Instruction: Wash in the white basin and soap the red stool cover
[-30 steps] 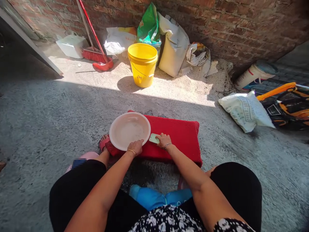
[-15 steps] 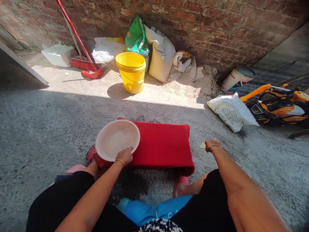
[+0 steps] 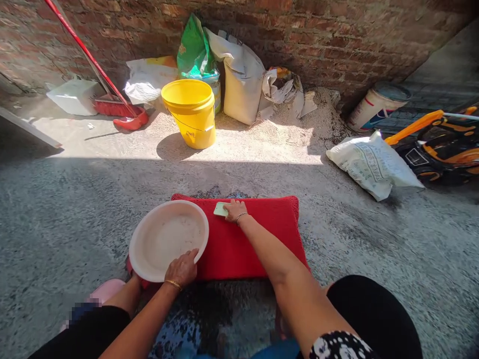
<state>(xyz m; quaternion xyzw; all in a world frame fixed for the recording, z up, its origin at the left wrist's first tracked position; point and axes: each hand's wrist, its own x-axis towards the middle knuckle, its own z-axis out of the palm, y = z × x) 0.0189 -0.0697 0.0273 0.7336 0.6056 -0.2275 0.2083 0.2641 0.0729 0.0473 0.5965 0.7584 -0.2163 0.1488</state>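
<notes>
My left hand (image 3: pixel 181 270) grips the near right rim of a shallow, pale pinkish-white basin (image 3: pixel 140 249), its fingers over the edge. The basin is tilted towards me and overlaps the left part of a red knitted cloth (image 3: pixel 258 254). That cloth is spread over something low and oblong, hidden beneath it. My right hand (image 3: pixel 235 209) is closed on a small, flat, pale green rectangular piece (image 3: pixel 220 209), close above or on the cloth near its far edge; I cannot tell if it touches. What the piece is does not show clearly.
A yellow bucket (image 3: pixel 190 117) stands ahead, with filled sacks (image 3: pixel 243 82) behind it by the brick wall. At left are a red broom (image 3: pixel 112 106) and dustpan (image 3: pixel 132 119). To the right lie a white bag (image 3: pixel 374 167) and an orange-black machine (image 3: pixel 437 149). Wet concrete (image 3: pixel 198 314) shows below the cloth.
My right hand has swung left from beside the cloth to over it, carrying the pale green piece. My left hand still holds the basin, which appears lower and further left as the view shifted.
</notes>
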